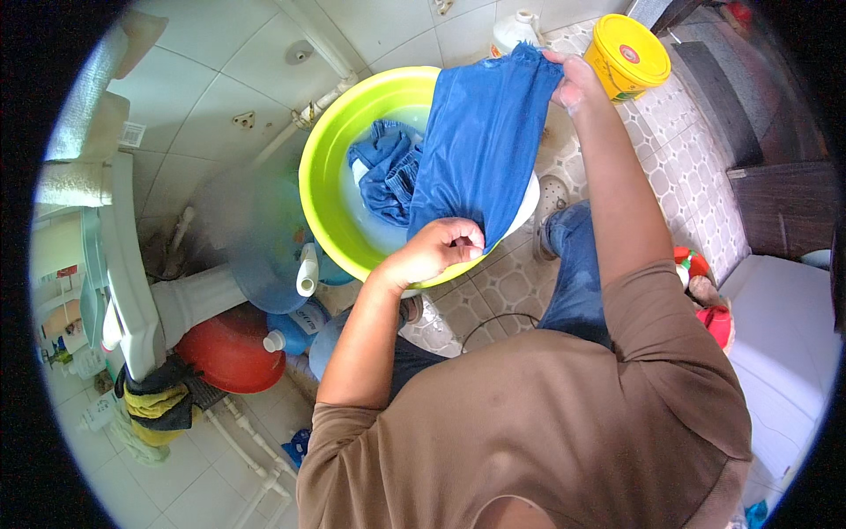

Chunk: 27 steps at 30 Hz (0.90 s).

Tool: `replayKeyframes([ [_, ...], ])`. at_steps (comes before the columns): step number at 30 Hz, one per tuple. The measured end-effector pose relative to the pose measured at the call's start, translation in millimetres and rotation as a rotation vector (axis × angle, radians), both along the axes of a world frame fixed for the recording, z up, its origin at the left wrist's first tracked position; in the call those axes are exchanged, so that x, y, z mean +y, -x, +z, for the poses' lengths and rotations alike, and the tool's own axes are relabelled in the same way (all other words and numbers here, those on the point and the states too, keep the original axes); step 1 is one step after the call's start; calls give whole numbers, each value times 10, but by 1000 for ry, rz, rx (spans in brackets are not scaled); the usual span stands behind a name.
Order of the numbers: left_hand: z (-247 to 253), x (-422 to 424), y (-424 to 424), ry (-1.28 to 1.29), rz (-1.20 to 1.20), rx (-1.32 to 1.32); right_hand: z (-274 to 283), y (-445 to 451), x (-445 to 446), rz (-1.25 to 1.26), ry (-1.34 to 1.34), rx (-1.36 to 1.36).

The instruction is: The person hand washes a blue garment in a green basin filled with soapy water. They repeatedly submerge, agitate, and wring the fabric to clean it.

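Note:
A blue cloth garment (486, 139) is stretched between my two hands, over the right side of a lime-green basin (324, 218). My right hand (574, 78) grips its frayed far edge, up and to the right. Down at the near side of the basin, my left hand (441, 248) pinches the garment's lower part with curled fingers. More wet blue clothing (386, 173), with a ribbed band showing, lies in cloudy water (353, 205) in the basin. The cloth hides the basin's right part. Something white shows beneath its lower right edge.
A yellow lidded bucket (626, 56) stands by my right hand, and a white jug (517, 32) behind the basin. To the left are a white pedestal sink (129, 264), a red basin (231, 350) and a blue bottle (301, 327). A thin cable (492, 321) crosses the tiled floor.

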State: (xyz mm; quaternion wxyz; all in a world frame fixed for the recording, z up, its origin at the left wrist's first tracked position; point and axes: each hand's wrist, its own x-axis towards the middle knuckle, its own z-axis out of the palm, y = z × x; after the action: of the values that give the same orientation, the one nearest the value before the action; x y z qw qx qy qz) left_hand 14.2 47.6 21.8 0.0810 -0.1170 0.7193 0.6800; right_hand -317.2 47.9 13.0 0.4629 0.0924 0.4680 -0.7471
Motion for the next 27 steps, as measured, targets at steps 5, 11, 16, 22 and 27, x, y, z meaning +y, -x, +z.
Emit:
replayKeyframes([
  [5,70,-204,-151,-351,-35,17,299,-136,138,85,155,262],
  [11,-74,-590,-459,-1162,667,671,265,14,170,353,609,419],
  [16,-284,-912,-430,-1045,1264,524,204,-196,91,462,127,624],
  [22,-329,-894,-415,-1003,1207,526,16,-191,15,326,3,852],
  [27,-369,-922,-454,-1009,1216,557,86,-232,70,325,-108,1183],
])
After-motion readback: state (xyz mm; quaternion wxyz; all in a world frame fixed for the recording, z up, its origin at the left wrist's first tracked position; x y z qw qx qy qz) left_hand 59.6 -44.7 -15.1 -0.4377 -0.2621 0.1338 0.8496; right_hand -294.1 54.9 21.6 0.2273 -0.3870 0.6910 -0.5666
